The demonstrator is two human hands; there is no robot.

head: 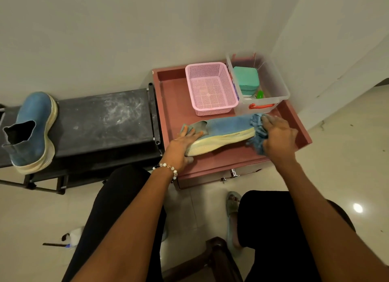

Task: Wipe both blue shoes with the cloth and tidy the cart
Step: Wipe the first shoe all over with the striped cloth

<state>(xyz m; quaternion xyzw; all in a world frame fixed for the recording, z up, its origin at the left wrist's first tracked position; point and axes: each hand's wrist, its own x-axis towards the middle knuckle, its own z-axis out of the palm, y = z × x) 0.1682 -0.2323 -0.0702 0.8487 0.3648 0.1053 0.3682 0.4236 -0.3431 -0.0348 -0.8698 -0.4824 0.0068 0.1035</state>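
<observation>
Shoe (223, 132) lies on its side on cart (299, 132), toe to right. My left hand (183, 143) presses heel end, fingers fairly straight. My right hand (277, 138) grips cloth (257, 132), bunched against toe. Second shoe (31, 130) sits apart on dusty black counter (105, 117), likely still to wipe. Pink basket (210, 88) and clear bin (271, 86) at cart's back; tidying seems undone.

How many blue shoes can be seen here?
2. One blue shoe lies on its side on the pink cart, held between the left hand and right hand with the cloth. The other shoe sits on the black rack.
</observation>
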